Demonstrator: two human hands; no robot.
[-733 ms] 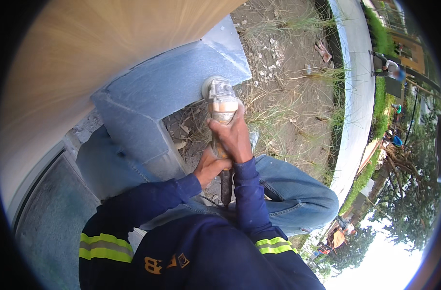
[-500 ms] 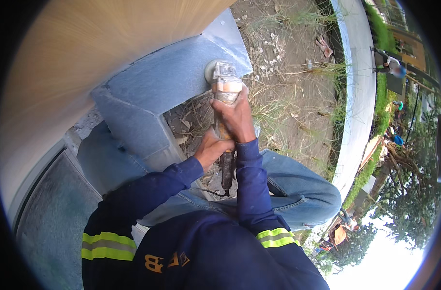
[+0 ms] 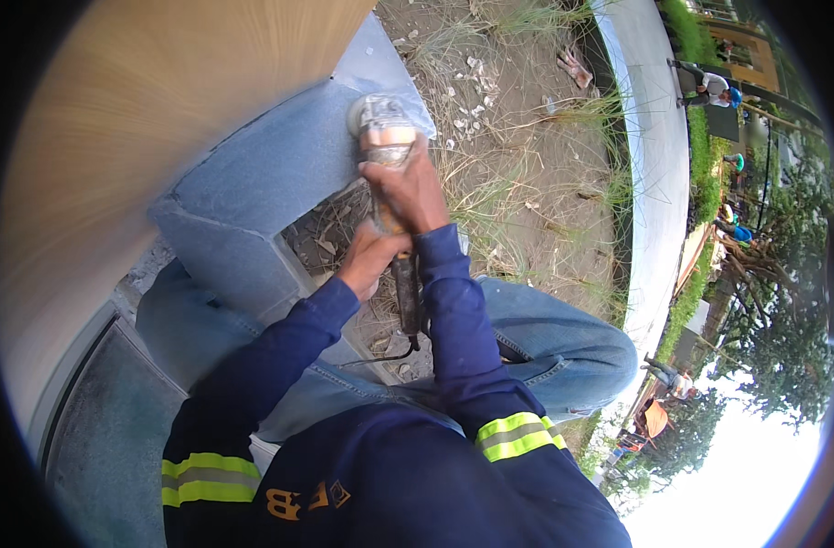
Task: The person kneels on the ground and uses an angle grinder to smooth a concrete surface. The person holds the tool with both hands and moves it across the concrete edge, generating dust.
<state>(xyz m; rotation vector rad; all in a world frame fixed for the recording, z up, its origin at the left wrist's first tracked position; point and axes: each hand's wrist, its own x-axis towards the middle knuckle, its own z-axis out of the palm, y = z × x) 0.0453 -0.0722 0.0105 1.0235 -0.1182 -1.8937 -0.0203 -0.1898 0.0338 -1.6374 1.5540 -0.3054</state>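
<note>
Both my hands grip an angle grinder (image 3: 387,133), dusty and orange-bodied with a dark rear handle and a cord. My right hand (image 3: 411,187) is closed round its body just behind the head. Lower down, my left hand (image 3: 369,253) wraps the grip near the rear. The grinder's round disc (image 3: 356,115) lies against the bluish-grey stone slab (image 3: 262,164), close to the slab's right end. Dust and blur hide whether the disc is spinning.
A curved tan panel (image 3: 189,73) rises along the slab's left side. Dry soil with grass (image 3: 517,201) and white chips (image 3: 476,91) lies to the right, bounded by a pale curved kerb (image 3: 650,164). Several people are far off at the right, one in a blue helmet (image 3: 733,97).
The whole view has shifted, so slab, hands and grinder appear further left and slightly higher. The disc remains on the slab near its right end; both hands keep their hold.
</note>
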